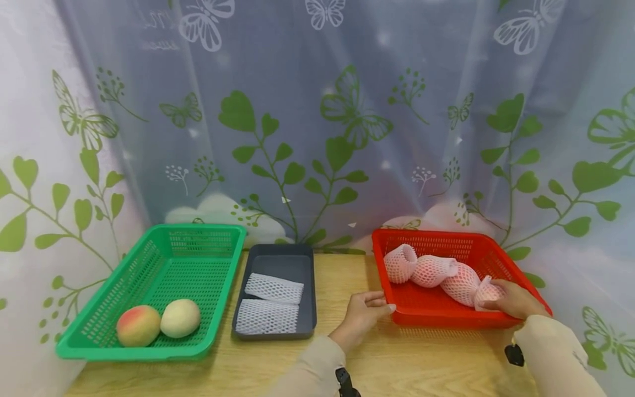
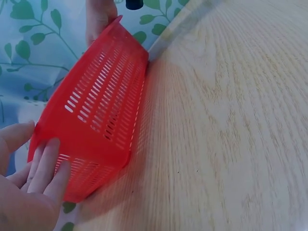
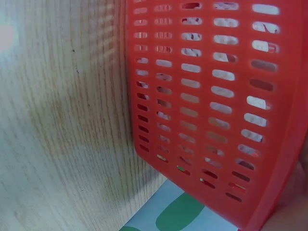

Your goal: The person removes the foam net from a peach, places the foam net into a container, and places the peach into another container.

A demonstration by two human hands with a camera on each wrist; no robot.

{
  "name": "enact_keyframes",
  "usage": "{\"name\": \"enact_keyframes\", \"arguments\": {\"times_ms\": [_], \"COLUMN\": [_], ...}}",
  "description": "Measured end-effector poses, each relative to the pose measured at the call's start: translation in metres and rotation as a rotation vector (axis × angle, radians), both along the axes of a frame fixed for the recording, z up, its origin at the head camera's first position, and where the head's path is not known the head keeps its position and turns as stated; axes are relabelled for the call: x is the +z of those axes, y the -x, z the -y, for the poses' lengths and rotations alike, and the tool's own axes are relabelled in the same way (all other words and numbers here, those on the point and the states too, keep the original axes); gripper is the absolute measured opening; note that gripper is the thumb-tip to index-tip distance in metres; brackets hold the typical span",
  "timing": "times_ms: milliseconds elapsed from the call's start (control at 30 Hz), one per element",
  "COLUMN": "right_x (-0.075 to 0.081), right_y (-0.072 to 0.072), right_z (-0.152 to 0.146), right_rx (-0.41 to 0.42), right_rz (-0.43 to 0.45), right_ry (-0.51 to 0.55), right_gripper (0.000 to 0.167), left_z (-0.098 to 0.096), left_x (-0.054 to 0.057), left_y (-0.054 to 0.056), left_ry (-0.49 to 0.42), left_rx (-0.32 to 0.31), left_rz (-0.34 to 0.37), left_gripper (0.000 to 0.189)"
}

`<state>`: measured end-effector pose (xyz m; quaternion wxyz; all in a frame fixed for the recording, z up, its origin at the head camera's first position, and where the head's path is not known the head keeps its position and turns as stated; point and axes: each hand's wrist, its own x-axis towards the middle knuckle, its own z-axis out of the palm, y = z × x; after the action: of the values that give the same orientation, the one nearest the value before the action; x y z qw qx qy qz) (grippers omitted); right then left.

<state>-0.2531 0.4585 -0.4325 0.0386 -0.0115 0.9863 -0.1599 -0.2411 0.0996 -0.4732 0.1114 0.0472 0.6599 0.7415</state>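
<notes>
Faintly, curtain lettering (image 1: 157,21); nearer, red basket (image 1: 456,320)

Head view looking forward and down, wrist views near (red basket (image 2: 91,109) shared)

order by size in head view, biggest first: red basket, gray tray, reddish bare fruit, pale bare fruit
1. Red basket
2. Gray tray
3. Reddish bare fruit and pale bare fruit: too alike to rank

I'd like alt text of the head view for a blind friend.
A person's right hand holds net-wrapped fruit in a red basket; left hand grips its near-left corner. Further left: a gray tray with white nets, a green basket with two peaches.
</notes>
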Motion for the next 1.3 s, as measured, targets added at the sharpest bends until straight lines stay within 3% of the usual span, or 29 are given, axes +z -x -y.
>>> {"name": "enact_keyframes", "arguments": {"times_ms": [500, 967, 1300], "right_x": [-0.003, -0.007, -0.004], "right_y": [0.010, 0.008, 0.009], "right_z": [-0.008, -0.006, -0.008], "right_rx": [0.064, 0.070, 0.058], "right_rz": [0.125, 0.013, -0.048], "right_ry": [0.035, 0.002, 0.004], "right_gripper": [0.068, 0.071, 0.073], "left_z": [-0.007, -0.003, -0.003], "left_x": [-0.003, -0.003, -0.004], "left_y": [-0.001, -0.003, 0.001], "left_ry": [-0.034, -0.044, -0.126], "left_rx": [0.026, 0.016, -0.012], "left_rz": [0.014, 0.028, 0.048], "left_gripper": [0.030, 0.031, 0.033]}}
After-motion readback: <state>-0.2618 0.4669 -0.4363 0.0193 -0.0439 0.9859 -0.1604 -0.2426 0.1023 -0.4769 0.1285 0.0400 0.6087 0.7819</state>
